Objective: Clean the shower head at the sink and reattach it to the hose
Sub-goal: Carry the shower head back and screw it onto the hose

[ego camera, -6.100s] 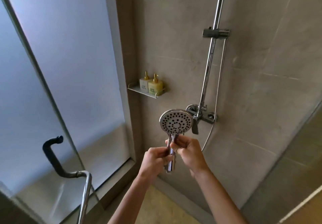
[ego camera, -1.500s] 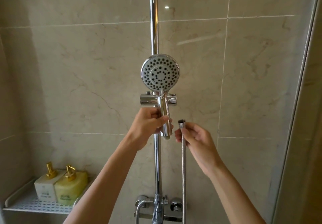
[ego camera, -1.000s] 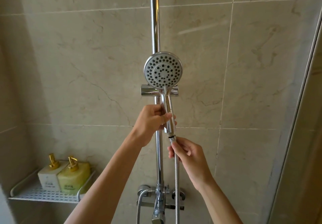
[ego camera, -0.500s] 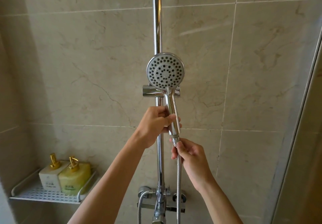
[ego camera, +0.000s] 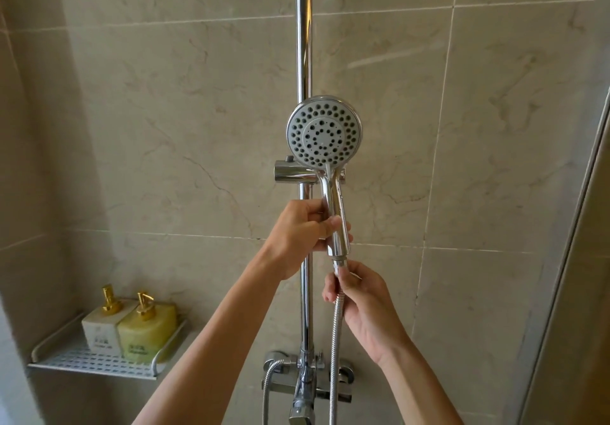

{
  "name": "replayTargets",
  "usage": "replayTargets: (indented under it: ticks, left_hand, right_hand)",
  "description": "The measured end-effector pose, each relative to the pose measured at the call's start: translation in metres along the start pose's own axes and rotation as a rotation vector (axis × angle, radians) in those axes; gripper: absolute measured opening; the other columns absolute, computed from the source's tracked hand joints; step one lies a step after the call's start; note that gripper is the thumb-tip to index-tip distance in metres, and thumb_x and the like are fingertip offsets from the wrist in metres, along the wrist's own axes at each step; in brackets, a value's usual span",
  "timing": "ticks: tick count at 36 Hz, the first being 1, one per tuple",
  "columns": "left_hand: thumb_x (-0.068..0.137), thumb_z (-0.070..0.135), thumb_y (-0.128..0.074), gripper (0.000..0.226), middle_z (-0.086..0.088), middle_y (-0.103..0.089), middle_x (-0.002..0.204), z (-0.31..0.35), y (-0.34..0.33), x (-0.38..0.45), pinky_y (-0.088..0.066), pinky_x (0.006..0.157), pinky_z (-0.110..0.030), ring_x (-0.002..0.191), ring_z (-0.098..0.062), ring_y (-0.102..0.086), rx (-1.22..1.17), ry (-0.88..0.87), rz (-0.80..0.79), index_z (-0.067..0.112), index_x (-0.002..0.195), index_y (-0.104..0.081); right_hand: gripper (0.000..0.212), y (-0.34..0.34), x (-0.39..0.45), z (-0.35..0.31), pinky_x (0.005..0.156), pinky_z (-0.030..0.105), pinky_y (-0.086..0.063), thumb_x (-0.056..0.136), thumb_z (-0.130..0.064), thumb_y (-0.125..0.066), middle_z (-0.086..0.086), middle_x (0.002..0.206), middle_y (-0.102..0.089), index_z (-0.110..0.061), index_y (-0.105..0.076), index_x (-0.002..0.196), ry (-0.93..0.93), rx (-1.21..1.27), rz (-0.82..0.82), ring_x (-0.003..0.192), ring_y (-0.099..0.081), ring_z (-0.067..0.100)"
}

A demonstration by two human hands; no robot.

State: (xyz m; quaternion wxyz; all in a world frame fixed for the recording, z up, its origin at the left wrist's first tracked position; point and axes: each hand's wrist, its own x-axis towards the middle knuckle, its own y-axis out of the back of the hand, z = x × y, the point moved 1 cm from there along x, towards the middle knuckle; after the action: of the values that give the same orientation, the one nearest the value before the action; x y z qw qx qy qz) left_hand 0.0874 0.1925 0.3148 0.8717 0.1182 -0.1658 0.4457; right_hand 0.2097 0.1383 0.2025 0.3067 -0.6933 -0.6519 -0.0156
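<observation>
The shower head (ego camera: 324, 130) is held upright in front of the rail (ego camera: 304, 44), its handle gripped by the closed fingers of the left hand (ego camera: 298, 236). The hose (ego camera: 336, 342) end is pinched between the fingers of the right hand (ego camera: 361, 302), at 6 o'clock from the handle. Compared with a moment earlier, when the hose nut stood apart beside the handle, the nut is now brought up against the threaded base, with only a short neck showing between them. The thread appears just engaged, so the reattaching step is judged begun but not tightened. The face is a round grey disc dotted with dark nozzles in rings; the handle is smooth, tapered chrome. The hose is a ribbed, flexible metal coil hanging down to the mixer (ego camera: 305, 378). At 8 o'clock, two squarish pump bottles (ego camera: 130, 329) with gold tops stand on a perforated white shelf (ego camera: 89, 360). The wall is glossy veined tile.
</observation>
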Motion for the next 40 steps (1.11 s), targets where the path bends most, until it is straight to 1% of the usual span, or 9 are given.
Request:
replayTargets:
  ticks: [7,12,15,18,20,25,30,34,40]
  left_hand:
    - [0.093,-0.005,-0.058,0.007,-0.022,-0.072,0.093,-0.0012,-0.0032,-0.0022,-0.063,0.073,-0.04,0.092,-0.041,-0.072,0.018,-0.001,-0.004,-0.007,0.096,-0.064]
    - [0.092,-0.005,-0.058,0.007,-0.019,-0.073,0.09,-0.0013,-0.0043,-0.0033,-0.063,0.073,-0.04,0.089,-0.039,-0.074,0.026,-0.012,0.004,-0.003,0.092,-0.065]
    - [0.093,-0.004,-0.058,0.008,-0.025,-0.072,0.094,-0.001,-0.0047,-0.0044,-0.063,0.074,-0.044,0.088,-0.038,-0.074,0.033,-0.016,0.012,-0.002,0.091,-0.066]
    - [0.093,-0.003,-0.058,0.008,-0.035,-0.067,0.102,-0.0007,-0.0061,-0.0067,-0.058,0.083,-0.058,0.097,-0.048,-0.068,0.034,-0.014,0.008,-0.002,0.092,-0.065]
    - [0.093,-0.003,-0.058,0.007,-0.034,-0.067,0.101,-0.0002,-0.0064,-0.0069,-0.057,0.084,-0.059,0.097,-0.049,-0.068,0.033,-0.013,0.009,-0.003,0.093,-0.065]
    - [0.092,-0.003,-0.059,0.006,-0.028,-0.07,0.094,0.001,-0.0044,-0.0062,-0.059,0.084,-0.055,0.093,-0.041,-0.073,0.035,-0.011,0.007,-0.002,0.091,-0.065]
    - [0.092,-0.004,-0.059,0.012,-0.032,-0.07,0.099,0.0035,-0.0035,-0.0067,-0.062,0.075,-0.041,0.093,-0.041,-0.072,0.039,-0.027,0.011,0.003,0.085,-0.066]
    - [0.091,-0.005,-0.06,0.01,-0.028,-0.072,0.096,0.0021,-0.0016,-0.0066,-0.063,0.072,-0.036,0.087,-0.036,-0.074,0.046,-0.02,0.005,0.001,0.086,-0.067]
    - [0.093,-0.005,-0.058,0.009,-0.022,-0.072,0.089,-0.0011,0.0,-0.0051,-0.062,0.078,-0.048,0.088,-0.039,-0.074,0.036,-0.031,0.041,-0.009,0.098,-0.064]
  right_hand:
    - [0.036,-0.0046,-0.0039,-0.006,0.068,0.032,-0.034,0.107,-0.019,-0.042,0.01,0.073,-0.05,-0.009,-0.067,0.084,-0.057,-0.056,0.01,0.067,-0.04,0.02]
    - [0.032,-0.004,-0.005,-0.0072,0.067,0.029,-0.037,0.101,-0.025,-0.055,0.009,0.082,-0.06,0.005,-0.066,0.104,-0.09,0.038,0.025,0.067,-0.047,0.015]
    - [0.03,-0.003,-0.0066,-0.0074,0.065,0.026,-0.043,0.095,-0.031,-0.066,0.006,0.075,-0.053,-0.003,-0.059,0.105,-0.063,0.078,-0.003,0.065,-0.048,0.015]
    - [0.039,-0.0012,-0.0065,-0.0041,0.064,0.027,-0.046,0.086,-0.015,-0.076,0.006,0.072,-0.052,-0.002,-0.055,0.116,-0.026,0.079,0.032,0.064,-0.047,0.017]
    - [0.036,-0.0013,-0.0061,-0.0033,0.063,0.027,-0.045,0.081,-0.012,-0.08,0.008,0.07,-0.053,-0.001,-0.057,0.107,0.01,0.032,0.05,0.063,-0.045,0.019]
    - [0.022,0.0032,-0.0067,-0.0036,0.068,0.028,-0.049,0.087,-0.022,-0.075,0.022,0.086,-0.067,-0.003,-0.069,0.096,0.024,-0.048,0.057,0.072,-0.058,0.02]
    - [0.03,-0.0009,-0.0082,-0.0036,0.076,0.032,-0.042,0.094,-0.038,-0.059,0.01,0.099,-0.068,-0.013,-0.074,0.102,-0.058,-0.171,0.035,0.085,-0.057,0.019]
    - [0.031,-0.0028,-0.0083,-0.0069,0.075,0.033,-0.039,0.101,-0.028,-0.051,0.008,0.085,-0.057,-0.011,-0.074,0.114,-0.116,-0.151,0.069,0.075,-0.048,0.018]
    - [0.031,-0.0039,-0.008,-0.0078,0.061,0.03,-0.04,0.091,-0.022,-0.071,0.008,0.079,-0.057,0.001,-0.064,0.11,-0.016,0.011,0.123,0.068,-0.048,0.018]
